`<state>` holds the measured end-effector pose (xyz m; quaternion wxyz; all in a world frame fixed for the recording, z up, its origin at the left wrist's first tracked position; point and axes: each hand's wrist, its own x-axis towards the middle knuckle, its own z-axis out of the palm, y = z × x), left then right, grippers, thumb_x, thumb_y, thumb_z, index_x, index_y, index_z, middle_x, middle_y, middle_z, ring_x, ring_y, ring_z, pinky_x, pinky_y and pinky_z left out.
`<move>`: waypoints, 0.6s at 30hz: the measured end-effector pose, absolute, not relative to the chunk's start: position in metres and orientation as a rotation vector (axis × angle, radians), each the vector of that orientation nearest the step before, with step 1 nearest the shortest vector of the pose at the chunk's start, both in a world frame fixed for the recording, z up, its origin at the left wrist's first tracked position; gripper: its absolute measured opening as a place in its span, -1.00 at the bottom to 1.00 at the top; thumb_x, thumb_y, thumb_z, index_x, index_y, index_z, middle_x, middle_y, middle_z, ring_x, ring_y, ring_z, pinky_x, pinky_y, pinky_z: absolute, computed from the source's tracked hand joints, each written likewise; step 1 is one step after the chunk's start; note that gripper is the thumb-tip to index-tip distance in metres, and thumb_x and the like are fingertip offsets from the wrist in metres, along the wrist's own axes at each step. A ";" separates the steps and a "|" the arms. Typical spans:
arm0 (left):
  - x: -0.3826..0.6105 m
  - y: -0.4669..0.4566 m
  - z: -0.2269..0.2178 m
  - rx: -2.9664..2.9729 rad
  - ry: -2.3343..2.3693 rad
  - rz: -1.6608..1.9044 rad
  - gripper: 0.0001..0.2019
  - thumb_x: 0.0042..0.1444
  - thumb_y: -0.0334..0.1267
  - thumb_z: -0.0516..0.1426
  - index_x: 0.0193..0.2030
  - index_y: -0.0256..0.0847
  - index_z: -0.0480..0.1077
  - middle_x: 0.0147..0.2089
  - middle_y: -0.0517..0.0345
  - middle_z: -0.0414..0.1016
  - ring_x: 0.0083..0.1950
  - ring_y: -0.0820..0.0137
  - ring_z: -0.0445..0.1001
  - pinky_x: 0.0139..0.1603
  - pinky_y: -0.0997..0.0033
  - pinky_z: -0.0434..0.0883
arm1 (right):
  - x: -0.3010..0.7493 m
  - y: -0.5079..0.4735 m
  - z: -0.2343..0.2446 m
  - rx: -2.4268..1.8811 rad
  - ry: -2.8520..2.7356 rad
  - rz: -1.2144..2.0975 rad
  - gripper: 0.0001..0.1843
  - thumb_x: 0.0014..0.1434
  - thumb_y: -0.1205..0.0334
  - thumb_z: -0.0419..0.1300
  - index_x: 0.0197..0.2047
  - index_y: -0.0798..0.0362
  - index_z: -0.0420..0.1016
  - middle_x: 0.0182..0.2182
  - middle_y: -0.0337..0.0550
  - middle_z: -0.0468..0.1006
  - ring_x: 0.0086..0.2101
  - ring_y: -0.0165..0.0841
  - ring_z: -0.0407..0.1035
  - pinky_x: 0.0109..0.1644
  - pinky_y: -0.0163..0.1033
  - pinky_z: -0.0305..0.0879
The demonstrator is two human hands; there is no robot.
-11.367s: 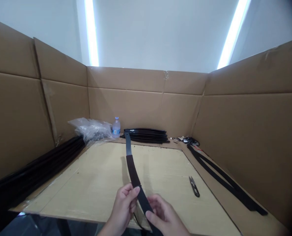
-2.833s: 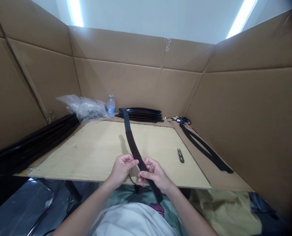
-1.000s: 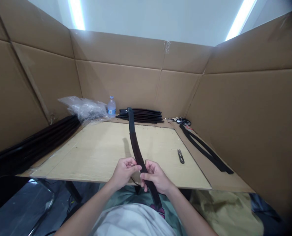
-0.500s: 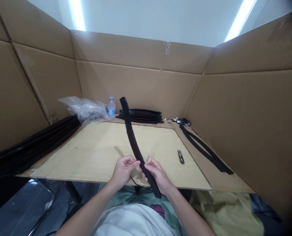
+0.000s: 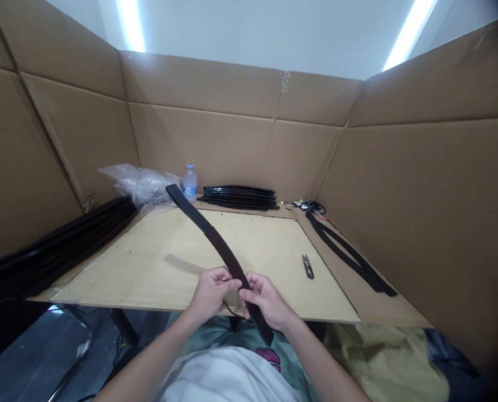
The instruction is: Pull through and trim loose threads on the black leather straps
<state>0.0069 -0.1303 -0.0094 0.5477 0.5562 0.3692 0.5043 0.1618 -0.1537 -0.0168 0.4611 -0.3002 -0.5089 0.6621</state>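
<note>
A long, curved black strip (image 5: 226, 251) with a dark brown middle stretch slants over the near table edge, its far end up and to the left. My right hand (image 5: 269, 301) grips its lower part, thumb on top and fingers underneath. At the strip's left edge my left hand (image 5: 213, 290) is closed in a pinch, the thumb touching the strip; the exact fingertip contact is partly hidden. Below the hands hangs a thin dark cord (image 5: 231, 309), and where it attaches is hidden. Small thread snips (image 5: 308, 267) lie on the board to the right.
Cardboard walls (image 5: 215, 134) enclose the table (image 5: 148, 279). Dark strips are piled at left (image 5: 65, 243) and stacked at back (image 5: 238, 197). Clear plastic bags (image 5: 144, 187) lie beside a water bottle (image 5: 190, 183). More black strips (image 5: 349, 254) and tangled cords (image 5: 311, 206) are at right.
The strip's far end has swung left and somewhat lower, and the strip has turned in my hands. My right thumb has shifted slightly down and left on it.
</note>
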 end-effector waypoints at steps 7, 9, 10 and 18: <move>0.009 -0.134 -0.004 1.286 0.774 1.130 -0.77 -0.03 -0.22 0.22 -0.56 -0.28 0.30 -0.63 0.16 0.46 -0.59 0.41 0.43 -0.56 0.50 0.32 | 0.159 -0.156 -0.013 -0.699 -1.186 1.603 -0.67 0.12 0.11 0.20 -0.41 0.05 0.09 -0.52 -0.24 0.46 -0.63 -0.53 0.25 -0.61 -0.45 0.12; 0.010 -0.135 -0.003 1.268 0.743 1.145 -0.76 -0.02 -0.21 0.20 -0.55 -0.27 0.28 -0.61 0.15 0.47 -0.58 0.39 0.44 -0.53 0.47 0.34 | 0.160 -0.156 -0.013 -0.692 -1.123 1.638 -0.71 0.19 0.07 0.11 -0.40 0.06 0.11 -0.49 -0.20 0.48 -0.60 -0.52 0.27 -0.57 -0.44 0.12; 0.010 -0.134 -0.003 1.266 0.747 1.156 -0.76 -0.02 -0.21 0.20 -0.56 -0.27 0.27 -0.61 0.16 0.47 -0.58 0.39 0.44 -0.53 0.48 0.34 | 0.160 -0.155 -0.014 -0.693 -1.107 1.646 -0.71 0.20 0.07 0.10 -0.40 0.06 0.12 -0.48 -0.18 0.48 -0.58 -0.52 0.28 -0.54 -0.44 0.14; 0.007 -0.126 -0.014 1.317 0.765 1.161 -0.78 -0.18 -0.28 0.30 -0.40 -0.34 0.40 -0.44 0.14 0.49 -0.40 0.41 0.45 -0.38 0.49 0.35 | 0.160 -0.153 -0.018 -0.712 -1.104 1.531 -0.69 -0.10 0.28 0.37 -0.33 0.10 0.34 -0.49 -0.29 0.41 -0.53 -0.50 0.27 -0.49 -0.38 0.32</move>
